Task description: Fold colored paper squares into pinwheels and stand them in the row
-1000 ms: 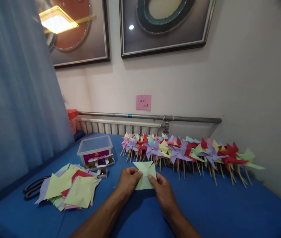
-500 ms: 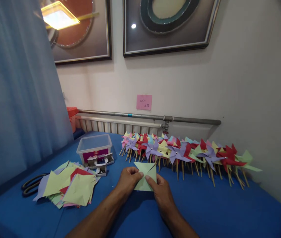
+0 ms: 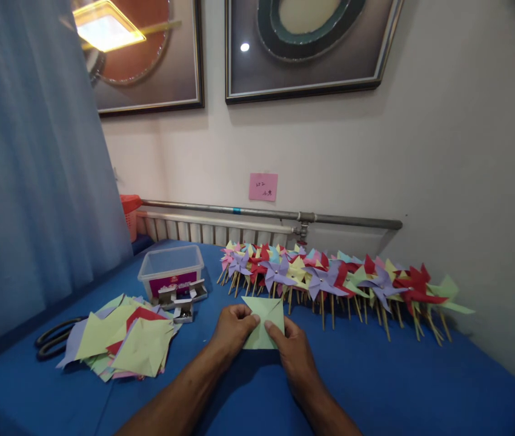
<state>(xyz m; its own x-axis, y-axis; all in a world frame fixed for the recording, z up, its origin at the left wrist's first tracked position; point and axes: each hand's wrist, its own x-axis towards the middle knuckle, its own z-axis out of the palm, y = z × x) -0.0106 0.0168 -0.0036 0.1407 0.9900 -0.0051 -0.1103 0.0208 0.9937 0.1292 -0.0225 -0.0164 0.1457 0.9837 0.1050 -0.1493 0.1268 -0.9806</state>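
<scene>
A pale green square of paper [image 3: 264, 336], with a slit running in from its upper right corner, is held up above the blue table covering. My left hand [image 3: 234, 330] pinches its left edge, thumb on top. On the opposite edge my right hand [image 3: 294, 346] grips it the same way, thumb lying on the paper's face. The fingers beneath the sheet are hidden. Behind it stand rows of finished paper pinwheels [image 3: 325, 280] on wooden sticks, in purple, red, yellow, green and pink.
To the left lies a loose pile of coloured paper squares [image 3: 143, 348], with black-handled scissors [image 3: 53, 339] partly under it. Behind are a clear plastic tub [image 3: 171, 263] and small open boxes [image 3: 183, 311] of metal bits. A blue curtain [image 3: 34, 151] hangs at far left; a pipe [image 3: 266, 213] crosses the wall.
The slit at the paper's upper right corner gaped a little before and now lies nearly closed and flat. Both hands keep their hold; the view has shifted slightly.
</scene>
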